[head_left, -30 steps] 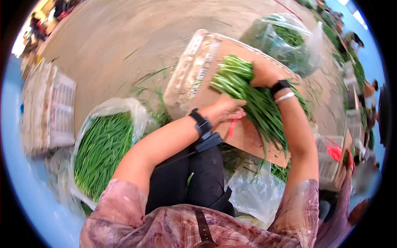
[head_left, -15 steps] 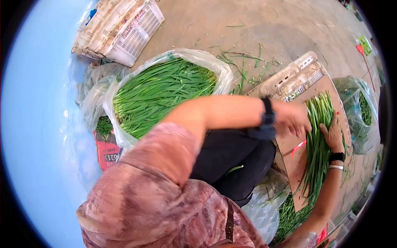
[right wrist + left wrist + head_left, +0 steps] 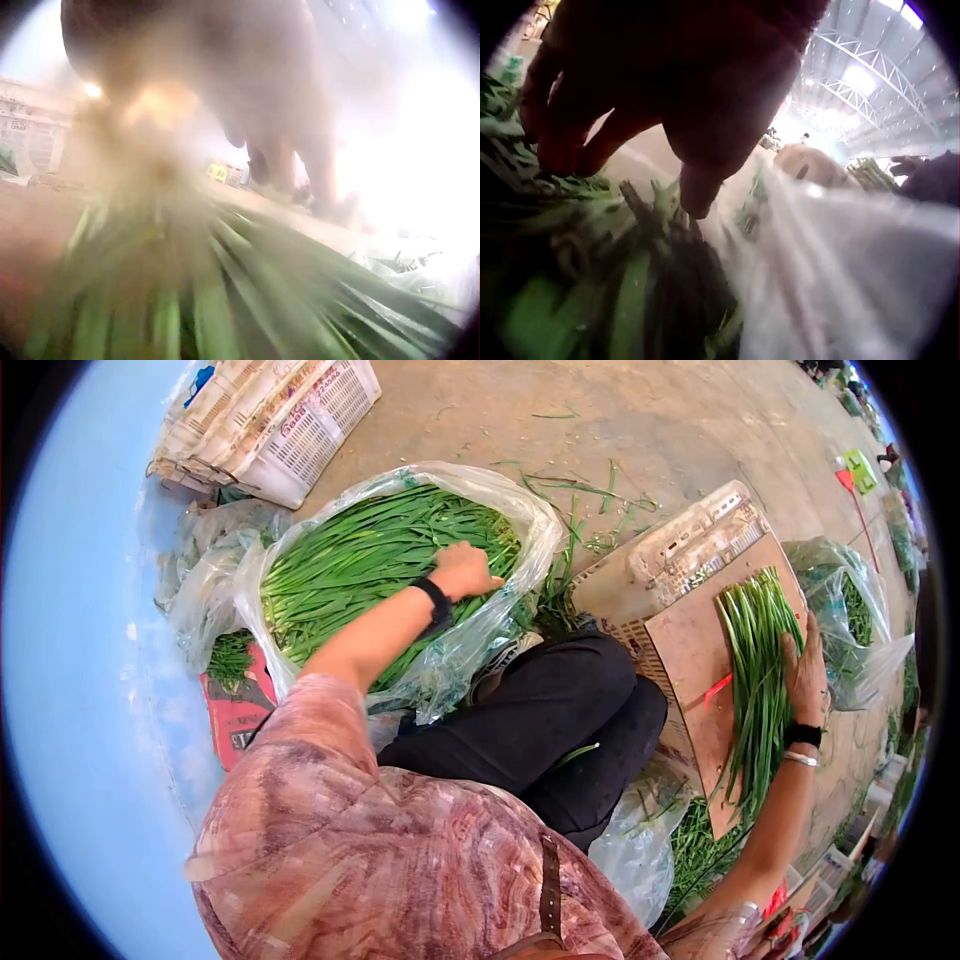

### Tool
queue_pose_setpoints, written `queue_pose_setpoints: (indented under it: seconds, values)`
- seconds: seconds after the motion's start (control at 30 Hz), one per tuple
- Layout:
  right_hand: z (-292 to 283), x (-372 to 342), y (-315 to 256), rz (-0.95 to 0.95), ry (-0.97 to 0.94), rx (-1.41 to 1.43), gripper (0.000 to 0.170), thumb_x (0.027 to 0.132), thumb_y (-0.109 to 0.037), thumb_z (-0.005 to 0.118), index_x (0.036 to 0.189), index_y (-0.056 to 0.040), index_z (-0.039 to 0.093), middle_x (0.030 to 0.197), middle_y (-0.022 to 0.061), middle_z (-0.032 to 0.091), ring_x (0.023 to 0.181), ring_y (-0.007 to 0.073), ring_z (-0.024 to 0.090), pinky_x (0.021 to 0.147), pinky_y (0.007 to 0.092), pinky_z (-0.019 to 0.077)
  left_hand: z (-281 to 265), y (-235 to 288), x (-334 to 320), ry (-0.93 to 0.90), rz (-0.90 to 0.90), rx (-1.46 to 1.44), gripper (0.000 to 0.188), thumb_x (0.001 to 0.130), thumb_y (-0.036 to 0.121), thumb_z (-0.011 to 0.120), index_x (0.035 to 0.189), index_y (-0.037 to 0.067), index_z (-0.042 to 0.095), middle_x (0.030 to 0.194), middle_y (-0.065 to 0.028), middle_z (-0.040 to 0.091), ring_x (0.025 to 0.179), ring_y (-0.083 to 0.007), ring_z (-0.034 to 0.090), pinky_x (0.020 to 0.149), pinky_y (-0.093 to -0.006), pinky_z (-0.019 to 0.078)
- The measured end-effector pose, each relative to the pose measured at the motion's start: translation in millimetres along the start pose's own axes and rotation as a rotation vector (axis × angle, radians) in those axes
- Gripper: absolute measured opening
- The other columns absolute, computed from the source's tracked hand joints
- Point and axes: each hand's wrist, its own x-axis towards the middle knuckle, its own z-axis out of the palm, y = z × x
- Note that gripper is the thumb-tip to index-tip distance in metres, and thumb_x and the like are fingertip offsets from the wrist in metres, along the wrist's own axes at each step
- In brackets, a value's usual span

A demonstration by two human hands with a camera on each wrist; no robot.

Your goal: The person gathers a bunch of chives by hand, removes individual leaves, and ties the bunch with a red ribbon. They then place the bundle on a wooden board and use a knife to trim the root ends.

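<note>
My left hand (image 3: 464,572) reaches over a heap of long green garlic chives (image 3: 350,565) in a clear plastic bag (image 3: 540,520). In the left wrist view its fingers (image 3: 559,146) and thumb are spread apart, pointing down at the leaves, with nothing held between them. At the right, a loose bunch of chives (image 3: 750,675) lies on a brown board (image 3: 682,650), pale stem ends away from me. Against the bunch's outer side rests my right hand (image 3: 806,678), fingers extended. A red strip (image 3: 717,689) lies beside the bunch. Blur veils much of the right wrist view.
The board lies over a dirty white crate (image 3: 625,575). Stacked white crates (image 3: 310,440) stand at the far left by the blue wall (image 3: 90,610). Another bag of greens (image 3: 850,610) sits beyond the board. Leaf scraps (image 3: 600,510) litter the floor. More greens (image 3: 705,850) lie near my knees.
My left hand has left the bunch on the board and swung left over the bag of chives. My right hand has stayed beside the bunch. The head view has turned left.
</note>
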Motion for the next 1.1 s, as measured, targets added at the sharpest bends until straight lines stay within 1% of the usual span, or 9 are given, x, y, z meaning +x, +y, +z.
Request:
queue_pose_setpoints:
  seconds: [0.1, 0.23, 0.4, 0.53, 0.6, 0.7, 0.8, 0.97, 1.1]
  values:
    - [-10.2, -12.3, -20.9, -0.029, 0.015, 0.029, 0.063, 0.093, -0.039, 0.05, 0.136, 0.0039, 0.034, 0.135, 0.0254, 0.042, 0.126, 0.0364, 0.04, 0.104, 0.041, 0.032, 35.3, 14.8, 11.9, 0.012, -0.069, 0.026, 0.046, 0.076, 0.037, 0.066, 0.106, 0.002, 0.064, 0.109, -0.0149, 0.06, 0.106, -0.0325, 0.055, 0.089, -0.0442, 0.0414]
    - [-4.9, -29.6, -36.6, 0.104, -0.033, 0.154, 0.059, 0.094, -0.036, 0.05, 0.133, 0.0055, 0.038, 0.129, 0.0261, 0.047, 0.12, 0.0373, 0.046, 0.1, 0.0399, 0.0372, 80.1, 39.2, -2.6, 0.256, 0.068, 0.126, 0.032, 0.07, 0.014, 0.064, 0.099, 0.002, 0.062, 0.101, -0.0156, 0.06, 0.096, -0.0299, 0.056, 0.078, -0.0426, 0.0412]
    - [1.5, -29.0, -60.8, 0.149, -0.071, 0.185, 0.053, 0.093, -0.032, 0.053, 0.128, 0.007, 0.043, 0.124, 0.0274, 0.052, 0.115, 0.0377, 0.051, 0.095, 0.0403, 0.0407, 104.6, 36.7, -13.2, 0.347, 0.169, 0.138, 0.04, 0.07, 0.01, 0.063, 0.107, -0.005, 0.057, 0.104, -0.0195, 0.056, 0.098, -0.0311, 0.052, 0.079, -0.0426, 0.0409]
    - [-9.6, -16.8, -72.5, 0.07, -0.015, 0.117, 0.045, 0.09, -0.021, 0.057, 0.124, 0.0069, 0.047, 0.117, 0.0248, 0.057, 0.11, 0.0362, 0.055, 0.094, 0.0397, 0.0418, 88.7, 15.9, 6.1, 0.224, 0.04, -0.249, 0.032, 0.065, 0.005, 0.064, 0.094, -0.007, 0.06, 0.101, -0.0242, 0.058, 0.096, -0.0388, 0.056, 0.083, -0.0424, 0.0477]
    - [-22.8, -10.3, -86.3, 0.057, 0.0, 0.171, 0.043, 0.089, -0.018, 0.058, 0.123, 0.0068, 0.049, 0.114, 0.0234, 0.058, 0.107, 0.034, 0.056, 0.093, 0.039, 0.0426, 53.2, -2.2, 26.3, -0.119, -0.074, -0.49, 0.028, 0.064, 0.005, 0.061, 0.088, -0.01, 0.064, 0.099, -0.0298, 0.062, 0.093, -0.0383, 0.062, 0.073, -0.0416, 0.0502]
    - [-24.5, -8.4, -83.5, 0.038, 0.051, 0.282, 0.037, 0.086, -0.011, 0.06, 0.118, 0.0066, 0.053, 0.109, 0.0202, 0.061, 0.102, 0.0279, 0.059, 0.09, 0.0359, 0.0449, 54.1, -43.8, 45.8, -0.152, 0.04, -0.75, 0.04, 0.062, 0.01, 0.067, 0.097, -0.009, 0.062, 0.098, -0.0215, 0.065, 0.09, -0.0279, 0.062, 0.073, -0.0371, 0.0477]
    - [-34.1, -10.9, -93.7, 0.064, 0.029, 0.384, 0.035, 0.086, -0.01, 0.06, 0.116, 0.0065, 0.054, 0.107, 0.0193, 0.062, 0.101, 0.0263, 0.06, 0.089, 0.0341, 0.0458, 82.6, -73.3, 50.7, -0.112, 0.091, -1.311, 0.046, 0.061, 0.012, 0.068, 0.101, -0.009, 0.059, 0.096, -0.0171, 0.065, 0.086, -0.0249, 0.06, 0.074, -0.0352, 0.0467]
    - [-44.6, -1.7, -134.9, 0.087, -0.044, 0.44, 0.033, 0.085, -0.009, 0.06, 0.114, 0.0068, 0.055, 0.105, 0.019, 0.063, 0.099, 0.026, 0.062, 0.089, 0.033, 0.0457, 60.2, -27.2, 19.3, 0.023, 0.165, -0.751, 0.049, 0.062, 0.018, 0.07, 0.099, -0.01, 0.054, 0.094, -0.0261, 0.062, 0.09, -0.0349, 0.061, 0.079, -0.0352, 0.0479]
    - [-41.4, 3.6, -160.6, 0.042, -0.031, 0.46, 0.033, 0.086, -0.008, 0.059, 0.116, 0.0075, 0.054, 0.108, 0.0188, 0.063, 0.102, 0.0256, 0.061, 0.09, 0.0331, 0.0452, 61.5, 19.2, 2.3, 0.023, -0.036, -0.312, 0.059, 0.064, 0.028, 0.077, 0.109, -0.003, 0.053, 0.107, -0.0227, 0.06, 0.102, -0.034, 0.058, 0.085, -0.0432, 0.0457]
